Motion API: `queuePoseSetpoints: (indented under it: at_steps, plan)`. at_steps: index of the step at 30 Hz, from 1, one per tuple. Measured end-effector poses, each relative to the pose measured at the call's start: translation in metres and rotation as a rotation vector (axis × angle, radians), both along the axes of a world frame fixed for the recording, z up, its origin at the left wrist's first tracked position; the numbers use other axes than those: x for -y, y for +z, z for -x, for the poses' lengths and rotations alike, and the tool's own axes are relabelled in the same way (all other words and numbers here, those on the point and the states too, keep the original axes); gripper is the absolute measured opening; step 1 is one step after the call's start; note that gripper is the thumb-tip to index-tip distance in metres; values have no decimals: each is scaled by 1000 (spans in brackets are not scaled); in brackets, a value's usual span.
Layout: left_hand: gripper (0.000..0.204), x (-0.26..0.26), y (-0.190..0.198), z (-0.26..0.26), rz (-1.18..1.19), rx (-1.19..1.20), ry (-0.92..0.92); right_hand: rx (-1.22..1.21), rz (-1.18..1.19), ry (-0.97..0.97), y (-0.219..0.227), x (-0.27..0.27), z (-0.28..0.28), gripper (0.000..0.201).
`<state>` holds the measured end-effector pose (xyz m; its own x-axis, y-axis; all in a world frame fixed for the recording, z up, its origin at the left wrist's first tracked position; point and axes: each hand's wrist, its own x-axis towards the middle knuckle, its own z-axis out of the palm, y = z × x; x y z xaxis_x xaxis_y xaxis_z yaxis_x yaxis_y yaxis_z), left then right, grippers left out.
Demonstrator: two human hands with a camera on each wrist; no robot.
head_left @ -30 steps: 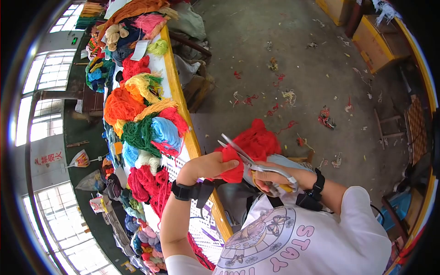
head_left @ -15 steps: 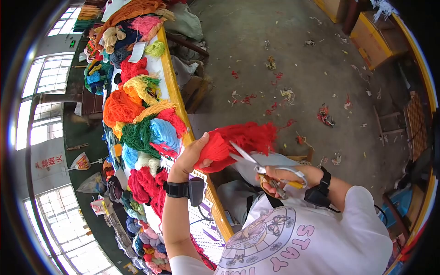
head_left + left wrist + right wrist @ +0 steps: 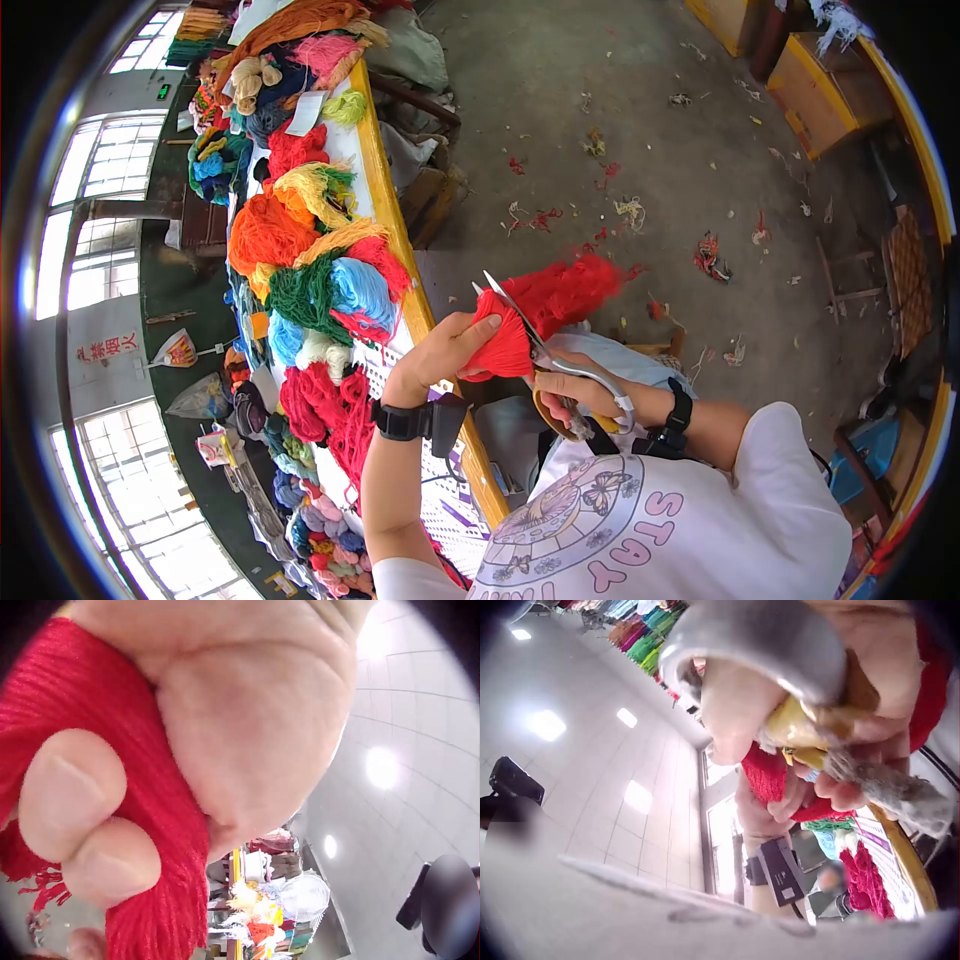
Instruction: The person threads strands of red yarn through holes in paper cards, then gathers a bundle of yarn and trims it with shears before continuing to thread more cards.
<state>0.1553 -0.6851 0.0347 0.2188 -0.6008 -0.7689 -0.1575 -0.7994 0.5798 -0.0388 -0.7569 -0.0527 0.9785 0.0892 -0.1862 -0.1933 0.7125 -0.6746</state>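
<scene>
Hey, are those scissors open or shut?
Open, at least slightly: in the head view, the two tips of the scissors stand apart, by the red yarn that the left hand holds.

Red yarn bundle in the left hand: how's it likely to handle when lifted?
Probably floppy: past the left hand, the red yarn bundle trails off into a loose, ragged mass. Likely light for its size, being loose strands. May tangle or snag, since strand ends fan out unbound.

Metal scissors, blades parted, lie across a bunched red yarn bundle.
</scene>
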Motion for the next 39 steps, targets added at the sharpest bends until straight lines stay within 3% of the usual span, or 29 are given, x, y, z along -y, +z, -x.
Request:
queuePoseSetpoints:
  at_steps: [3, 6, 8, 12, 16, 20, 28, 31, 34, 37, 39]
  plan:
    - [35, -2, -7, 5, 123, 299, -72, -34, 11, -49, -2, 6, 0, 28]
    - [28, 5, 0, 22, 197, 807, -170, 12, 68, -89, -13, 6, -1, 27]
    - [25, 3, -4, 23, 263, 787, -233, 73, 161, -133, -18, 3, -5, 24]
    - [23, -2, -7, 15, 278, 761, -258, -34, 121, -51, -5, 7, -7, 25]
    - [22, -6, -1, 4, 203, 525, -91, -29, 110, -29, -3, 7, -4, 28]
    - [22, -7, -4, 7, 217, 483, -168, 78, 37, -153, 2, 1, -7, 30]
    - [23, -13, -13, -2, 247, 406, -138, -64, -26, -10, -6, 1, -5, 33]
    - [24, -12, -11, 2, 287, 447, -251, -29, 27, -47, -7, 0, -10, 36]
    - [25, -11, -9, -1, 123, 382, -164, -62, 38, -11, -3, 4, -11, 39]
    - [26, -18, -19, -13, 163, 344, -173, -109, 25, 51, -4, 5, -11, 40]
    - [26, -15, -20, -10, 109, 281, 134, -105, 14, 62, -7, 6, -9, 41]
